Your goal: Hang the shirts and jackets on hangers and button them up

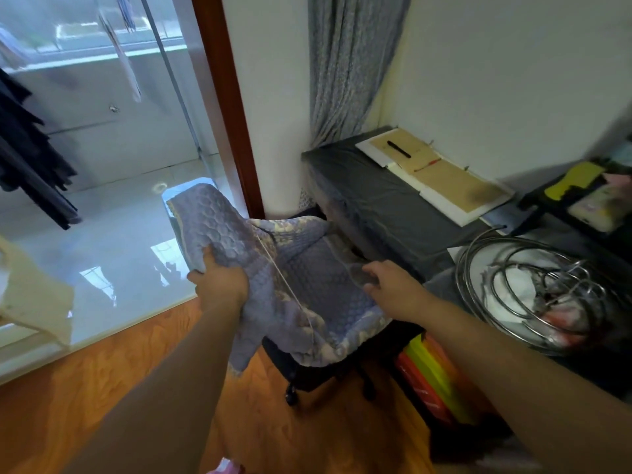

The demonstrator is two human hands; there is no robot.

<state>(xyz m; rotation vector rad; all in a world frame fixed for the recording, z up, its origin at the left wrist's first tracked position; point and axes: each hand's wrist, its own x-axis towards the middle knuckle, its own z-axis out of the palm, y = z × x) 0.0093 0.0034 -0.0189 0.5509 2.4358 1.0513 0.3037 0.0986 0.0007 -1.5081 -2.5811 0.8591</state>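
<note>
A lavender quilted garment (239,241) with pale patterned trim is draped over a dark wheeled chair (318,374) in the middle of the view. My left hand (219,282) grips a bunch of this fabric at its left side and holds it up. My right hand (390,285) reaches over the garment's right part, fingers loosely spread and touching the cloth near a greyish patch. A thin pale cord (284,278) runs diagonally across the fabric. Metal hangers (533,289) lie in a tangled pile on the surface at the right.
A grey-covered bench (372,200) with a notebook and pen (398,149) stands against the wall under a curtain (345,63). A glass sliding door (102,131) fills the left, dark clothes (30,159) hanging by it. Coloured folders (434,381) stand on the wooden floor.
</note>
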